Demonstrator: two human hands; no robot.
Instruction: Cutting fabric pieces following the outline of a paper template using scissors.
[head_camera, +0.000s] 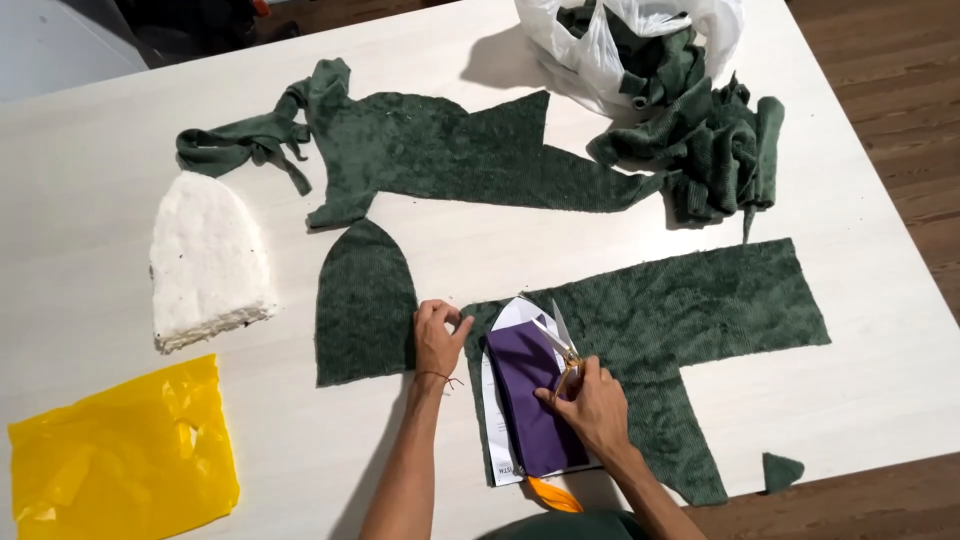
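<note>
While the scissors are held at the pattern's upper edge, these points are noted from the head view:

Risk of slipping: the paper pattern (527, 400), white with a purple face, is laid loose on the green fabric (690, 315); it could be shifted off its line if the holding pressure is eased, and a crooked edge would be cut.
Risk to fingers: the left hand (437, 338) is set close to the blades, so the fingertips could be nicked if the cut is run toward them.
Risk of snagging: the plush pile could be caught between the blades and the cloth dragged.
Left hand: curled, fingertips pressed on the fabric at the pattern's top left corner, beside the cut dome-shaped piece (365, 305); nothing is gripped.
Right hand: (592, 405) closed around the scissors (560, 345), resting on the pattern.
Scissor blades: apparently parted slightly over the pattern tip, though this is too small to be told surely.
Elsewhere on the table (80, 190): white foam form (205, 262), yellow bag (120, 465), green offcuts (440, 150), plastic bag of scraps (640, 45).
</note>
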